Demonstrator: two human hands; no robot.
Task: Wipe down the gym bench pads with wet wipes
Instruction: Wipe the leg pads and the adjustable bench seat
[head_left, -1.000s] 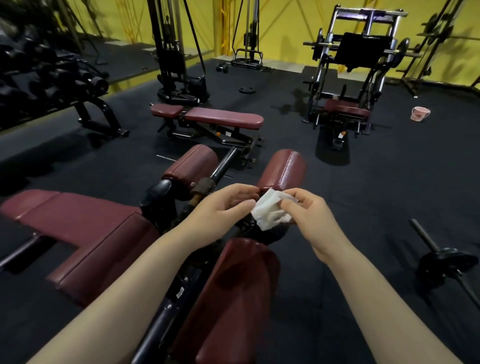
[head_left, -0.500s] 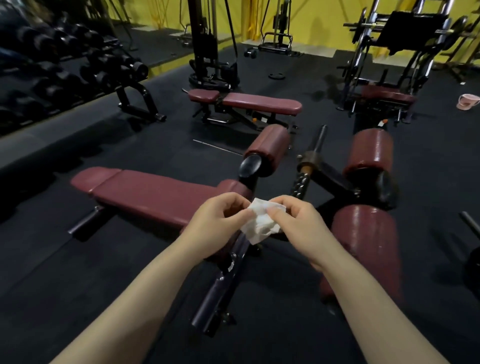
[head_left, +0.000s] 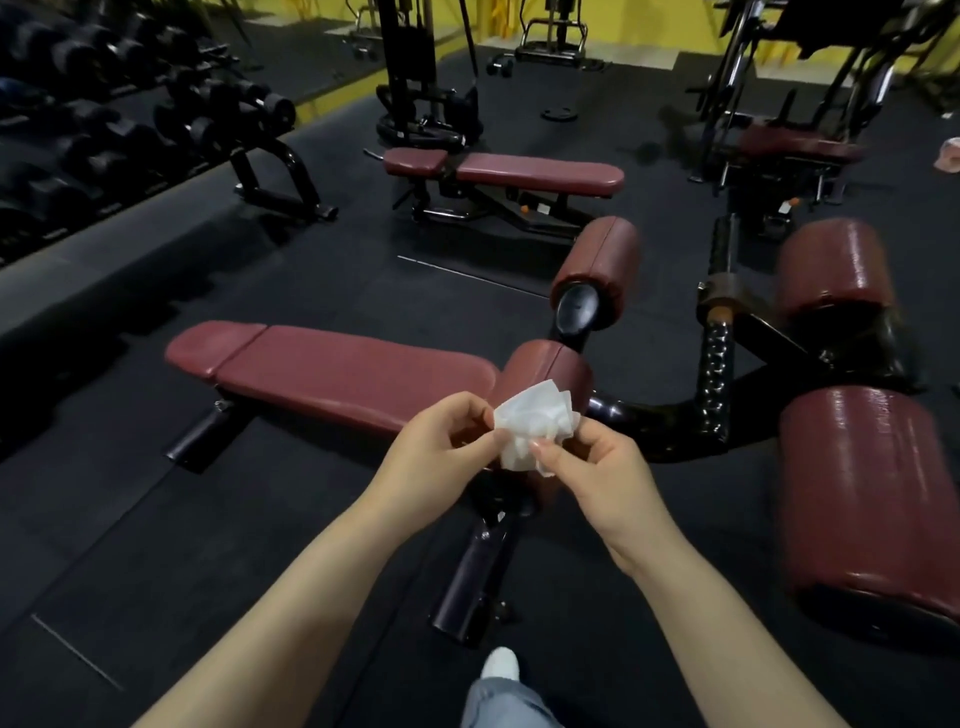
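A crumpled white wet wipe (head_left: 535, 426) is held between both hands in mid-air at the centre of the head view. My left hand (head_left: 441, 457) pinches its left edge; my right hand (head_left: 597, 473) pinches its lower right part. Just beyond them lies a dark red decline bench with a long flat pad (head_left: 332, 371). Its black frame carries several red roller pads: one near my hands (head_left: 566, 364), one farther back (head_left: 608, 260), two at the right (head_left: 831, 270) (head_left: 862, 493). The hands are above the bench and touch no pad.
A second red flat bench (head_left: 535, 174) stands farther back. A dumbbell rack (head_left: 130, 124) lines the left side. A cable machine (head_left: 415, 78) and another machine (head_left: 800, 130) stand at the back. My foot (head_left: 498, 665) is on the black floor near the bench's foot bar.
The view has swung left and back, so the long bench pad now lies ahead of my hands. Both hands keep hold of the wipe and have spread it a little.
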